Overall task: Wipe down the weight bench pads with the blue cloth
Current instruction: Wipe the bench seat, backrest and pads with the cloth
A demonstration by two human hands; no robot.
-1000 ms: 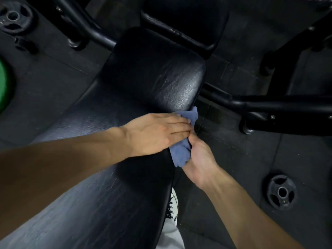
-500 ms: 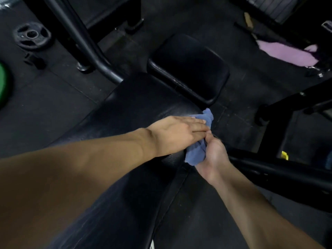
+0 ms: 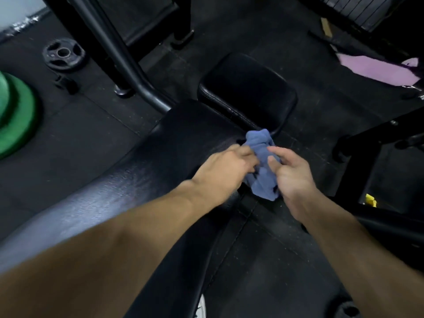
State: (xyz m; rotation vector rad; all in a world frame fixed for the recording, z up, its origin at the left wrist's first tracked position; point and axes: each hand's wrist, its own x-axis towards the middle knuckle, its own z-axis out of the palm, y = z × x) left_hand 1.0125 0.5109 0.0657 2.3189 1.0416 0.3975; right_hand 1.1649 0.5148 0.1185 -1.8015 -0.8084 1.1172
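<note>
- Both grips engaged: my left hand [image 3: 226, 172] and right hand [image 3: 291, 174] each pinch the bunched blue terry cloth [image 3: 261, 166], fingers curled into its folds, apparently regathering it for a fresh wiping face.
- Cloth sits over the right edge of the long black vinyl surface [image 3: 128, 182], near the small square seat pad [image 3: 249, 91].
- Vinyl looks glossy, finely cracked; cloth soft, crumpled.

From my seat: black weight plate [image 3: 63, 56] on the rubber floor [image 3: 80, 143] at ten o'clock, green plates [image 3: 16, 115] at nine, pink cloth [image 3: 376, 70] at two, small yellow piece [image 3: 370, 200] at three.
</note>
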